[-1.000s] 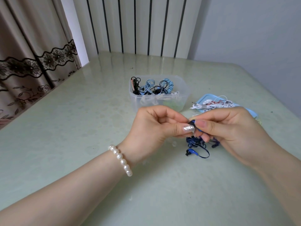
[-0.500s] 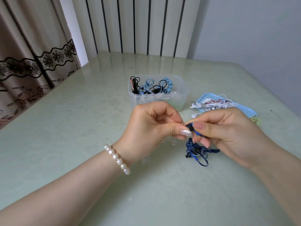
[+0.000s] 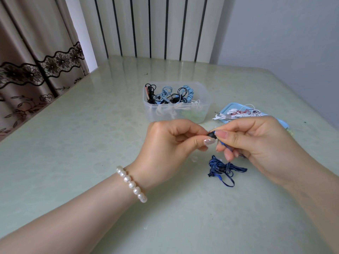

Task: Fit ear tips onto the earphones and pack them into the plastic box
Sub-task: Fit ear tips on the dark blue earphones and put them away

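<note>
Left hand pinches a black ear tip; right hand grips the blue earphone. The tip lies directly left of the right grip, earphone axis slanting near-right, its cable bunched on the tabletop.

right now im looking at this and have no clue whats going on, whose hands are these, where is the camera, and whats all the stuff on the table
There is no machine here: a person wears a camera on the head, looking forward and down at their own two bare hands. The left hand, with a pearl bracelet on its wrist, and the right hand meet over a pale green table, pinching a small black ear tip on a dark blue earphone. The rest of that earphone's blue cable lies bundled on the table below. Behind the hands stands a clear plastic box holding coiled earphones. To its right, white earphones lie on a light blue lid.
</note>
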`<state>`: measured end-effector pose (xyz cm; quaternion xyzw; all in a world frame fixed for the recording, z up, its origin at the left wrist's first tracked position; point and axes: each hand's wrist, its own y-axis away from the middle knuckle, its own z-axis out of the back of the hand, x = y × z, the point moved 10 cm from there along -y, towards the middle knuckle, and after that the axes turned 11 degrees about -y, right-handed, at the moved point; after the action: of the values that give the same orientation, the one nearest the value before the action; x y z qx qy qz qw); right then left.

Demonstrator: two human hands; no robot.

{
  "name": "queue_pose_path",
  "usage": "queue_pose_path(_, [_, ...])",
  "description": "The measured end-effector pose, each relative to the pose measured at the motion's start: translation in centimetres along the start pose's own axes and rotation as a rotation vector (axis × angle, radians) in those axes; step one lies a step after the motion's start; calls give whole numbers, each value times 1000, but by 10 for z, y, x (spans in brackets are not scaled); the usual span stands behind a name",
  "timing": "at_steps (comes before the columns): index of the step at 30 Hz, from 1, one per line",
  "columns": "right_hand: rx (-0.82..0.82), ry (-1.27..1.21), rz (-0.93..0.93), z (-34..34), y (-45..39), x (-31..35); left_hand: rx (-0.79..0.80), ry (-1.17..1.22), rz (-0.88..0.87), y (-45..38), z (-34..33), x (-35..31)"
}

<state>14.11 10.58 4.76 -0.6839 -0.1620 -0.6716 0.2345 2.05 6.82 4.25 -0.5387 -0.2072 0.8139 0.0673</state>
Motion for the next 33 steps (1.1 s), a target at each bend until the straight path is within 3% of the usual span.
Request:
queue_pose_path(10, [5,-18,-98,0,2,-10,27,141,39,4,-8,-2])
queue_pose_path(16, [44,36,-141,0,2,-14,53,16,-27,5,-11,-5])
queue_pose_path(27, [3,-20,-74,5,2,-4,178,405,275,6,-25,15])
queue_pose_path(33, [-27,-50,-11,5,2,1,176,481,350,9,-29,20])
